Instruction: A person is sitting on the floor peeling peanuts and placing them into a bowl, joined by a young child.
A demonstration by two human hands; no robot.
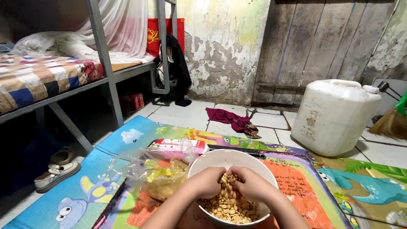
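Note:
A white bowl (212,159) sits on a colourful play mat (97,186) in front of me, filled with pale shelled peanuts (227,208). Both my hands are inside it, side by side. My left hand (208,181) is curled with its fingers closed on peanuts at the top of the heap. My right hand (253,183) is curled the same way, fingers pressed into the peanuts, touching the left hand. Just left of the bowl lies a clear plastic bag (159,174) with yellow and pale contents.
A pink and white pack (178,146) lies behind the bag. A big white jerrycan (335,114) stands at the right by a broom (392,121). A maroon cloth (235,118) lies on the tiles. A metal bunk bed (106,63) is left, shoes (57,174) beside it.

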